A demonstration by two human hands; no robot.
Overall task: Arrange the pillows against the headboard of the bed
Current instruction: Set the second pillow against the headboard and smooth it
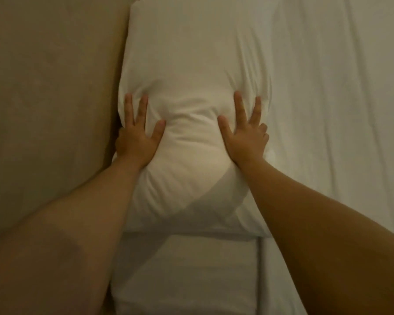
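Head view, left hand point(135, 138) and right hand point(245, 135), fingers splayed, pressing plump white pillow point(191, 71) (creased cotton), beige headboard point(50, 87).

bedroom | white pillow point(191, 64), bed sheet point(339, 110), beige headboard point(50, 87)

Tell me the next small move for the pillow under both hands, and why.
Probably ease both hands off. The left hand and right hand press flat, fingers spread, into the plump white pillow, denting its middle. Its long left edge already lies along the beige padded headboard, so it seems placed; releasing should let it puff back.
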